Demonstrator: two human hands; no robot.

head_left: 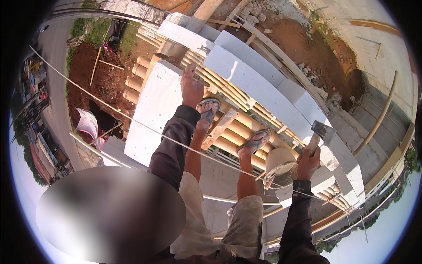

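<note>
My right hand (307, 164) is wrapped round the handle of a hammer (323, 131), whose dark metal head points up over the pale block wall at the right. My left hand (192, 87) is closed beside the upper right edge of a large white block (154, 103); what its fingers hold, if anything, I cannot make out. A row of white blocks (250, 79) runs from upper middle to lower right, past both hands. Just left of my right hand sits a mortar-stained bucket (279, 162).
My sandalled feet (254, 141) stand on bamboo poles (235, 134) beside a rough plank (220, 127). A taut string (132, 119) crosses in front. Excavated soil (299, 44) lies below at upper right, a road (57, 105) at far left.
</note>
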